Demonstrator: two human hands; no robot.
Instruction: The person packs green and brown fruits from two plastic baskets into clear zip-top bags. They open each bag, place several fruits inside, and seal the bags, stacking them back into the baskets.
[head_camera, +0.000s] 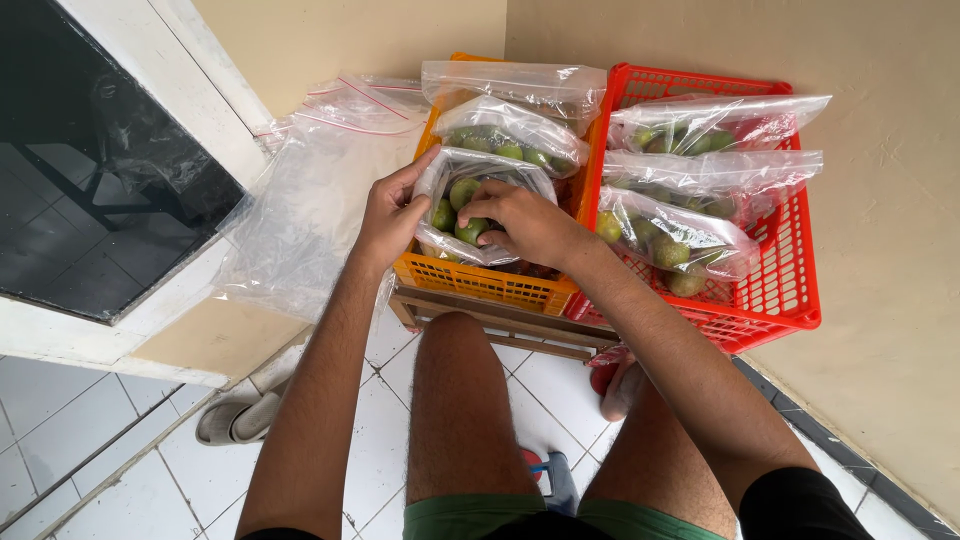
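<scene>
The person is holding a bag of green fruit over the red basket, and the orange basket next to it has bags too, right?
Not quite. In the head view, both hands hold the bag of green fruit over the orange basket. The red basket beside it has bags too.

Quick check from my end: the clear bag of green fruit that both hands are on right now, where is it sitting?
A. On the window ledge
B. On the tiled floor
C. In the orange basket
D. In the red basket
C. The left hand and right hand grip the clear bag of green fruit at the front of the orange basket; the red basket stands beside it.
</scene>
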